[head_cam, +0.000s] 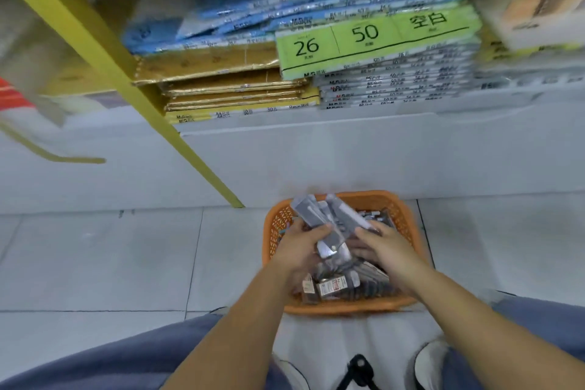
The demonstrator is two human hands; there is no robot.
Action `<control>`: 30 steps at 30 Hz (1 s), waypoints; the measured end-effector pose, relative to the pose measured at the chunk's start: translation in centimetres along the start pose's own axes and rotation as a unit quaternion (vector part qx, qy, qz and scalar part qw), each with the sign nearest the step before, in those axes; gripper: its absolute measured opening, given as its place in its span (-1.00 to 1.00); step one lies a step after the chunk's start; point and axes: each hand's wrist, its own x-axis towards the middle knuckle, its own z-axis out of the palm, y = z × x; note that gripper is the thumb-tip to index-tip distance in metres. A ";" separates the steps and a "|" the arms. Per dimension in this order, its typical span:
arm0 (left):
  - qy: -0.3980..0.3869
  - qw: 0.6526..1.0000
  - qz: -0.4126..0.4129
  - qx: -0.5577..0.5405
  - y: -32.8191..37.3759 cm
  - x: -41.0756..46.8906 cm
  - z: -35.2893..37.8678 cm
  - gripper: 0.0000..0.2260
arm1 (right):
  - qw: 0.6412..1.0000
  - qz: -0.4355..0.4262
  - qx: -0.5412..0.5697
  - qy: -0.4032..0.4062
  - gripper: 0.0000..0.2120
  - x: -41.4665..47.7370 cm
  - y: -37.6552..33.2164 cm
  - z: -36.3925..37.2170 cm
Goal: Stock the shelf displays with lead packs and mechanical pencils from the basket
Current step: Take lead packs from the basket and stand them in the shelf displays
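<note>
An orange plastic basket (402, 215) stands on the tiled floor in front of the shelf base, filled with several packs (335, 286) of lead and pencils. Above the basket, my left hand (300, 250) grips a bundle of grey packs (319, 215) that fans upward. My right hand (386, 250) is beside it, its fingers touching the lower right side of the same bundle. How the right fingers curl is blurred.
The low shelf (348, 136) above holds stacks of paper pads: blue ones (253, 22), gold ones (221, 85) and a green-topped pile (373, 38). A yellow upright (133, 79) slants down to the floor left of the basket. My knees and shoes frame the bottom.
</note>
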 end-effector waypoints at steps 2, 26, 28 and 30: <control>0.000 1.000 0.023 -0.003 2.0 -1.5 0.2 -0.73 | 0.999 -0.038 0.008 -0.011 -0.87 -1.2 -1.9 0.2; -0.071 0.950 0.299 0.052 20.2 -16.8 4.2 -0.77 | 0.936 -0.305 -0.114 -0.137 -0.18 -14.0 -23.9 4.9; -0.066 0.946 0.311 0.064 20.8 -16.9 4.6 -0.79 | 0.927 -0.319 -0.135 -0.141 -0.17 -13.7 -24.5 5.1; -0.058 0.943 0.319 0.072 21.3 -17.0 4.7 -0.81 | 0.919 -0.336 -0.155 -0.134 -0.19 -13.4 -24.9 5.5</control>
